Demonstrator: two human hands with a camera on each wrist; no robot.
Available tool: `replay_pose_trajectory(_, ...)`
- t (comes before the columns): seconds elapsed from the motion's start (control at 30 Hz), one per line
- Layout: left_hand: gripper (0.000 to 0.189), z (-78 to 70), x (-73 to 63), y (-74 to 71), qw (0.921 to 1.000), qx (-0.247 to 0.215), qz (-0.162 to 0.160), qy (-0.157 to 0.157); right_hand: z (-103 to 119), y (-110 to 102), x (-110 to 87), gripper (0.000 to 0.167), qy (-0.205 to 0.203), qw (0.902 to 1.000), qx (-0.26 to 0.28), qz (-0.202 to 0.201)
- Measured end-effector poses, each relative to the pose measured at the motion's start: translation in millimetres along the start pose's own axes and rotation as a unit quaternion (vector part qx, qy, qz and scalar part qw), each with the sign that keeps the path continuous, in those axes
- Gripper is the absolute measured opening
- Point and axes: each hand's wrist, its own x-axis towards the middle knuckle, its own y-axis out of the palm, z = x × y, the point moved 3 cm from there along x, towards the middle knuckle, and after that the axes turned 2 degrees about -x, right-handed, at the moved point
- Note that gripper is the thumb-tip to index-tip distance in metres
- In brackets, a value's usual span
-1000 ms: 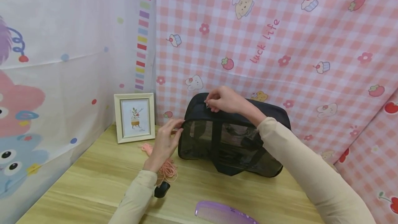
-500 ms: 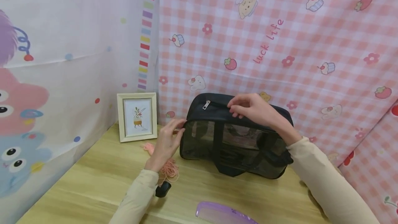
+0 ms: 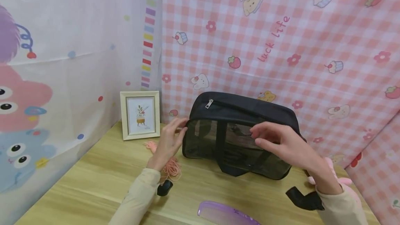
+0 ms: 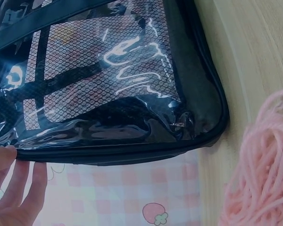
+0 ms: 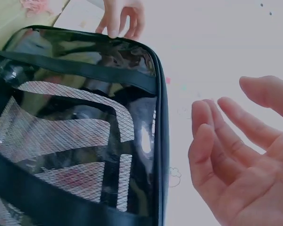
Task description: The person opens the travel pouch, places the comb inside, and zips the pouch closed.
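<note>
A black bag with see-through sides and black strap handles stands on the wooden table. At the left end of its top lies a silver zip pull. My left hand pinches the bag's upper left corner between thumb and fingers; those fingertips show at the bag's dark edge in the left wrist view. In front of the bag's right half hovers my right hand, its fingers loosely bent around nothing. The right wrist view has this hand apart from the bag's rim.
A cream picture frame stands at the back left. Peach yarn lies beneath my left wrist, and a purple comb near the front edge. Something pink is partly hidden behind my right wrist. Patterned curtains close off the back and sides.
My right hand has let go of the zip pull and moved right and down, off the bag's top to in front of it. My left hand keeps its hold on the corner.
</note>
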Motion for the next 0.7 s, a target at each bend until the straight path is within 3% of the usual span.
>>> replay_pose_trajectory(0.4, 0.027, -2.5, -2.1, 1.8, 1.0, -0.003, 0.0, -0.001, -27, 40, -62.4, 0.031, 0.013, 0.9993, 0.035, -0.006)
replay_pose_trajectory(0.53, 0.027, -2.5, -2.5, 2.1, 1.0, -0.001, -0.003, 0.0, -43, 60, -77.7, 0.031, 0.023, 0.9983, 0.046, 0.027)
replay_pose_trajectory(0.7, 0.028, -2.1, -1.6, 1.5, 1.0, 0.0, -0.004, 0.0, -66, 90, -92.5, 0.033, 0.038, 0.9894, 0.09, 0.108)
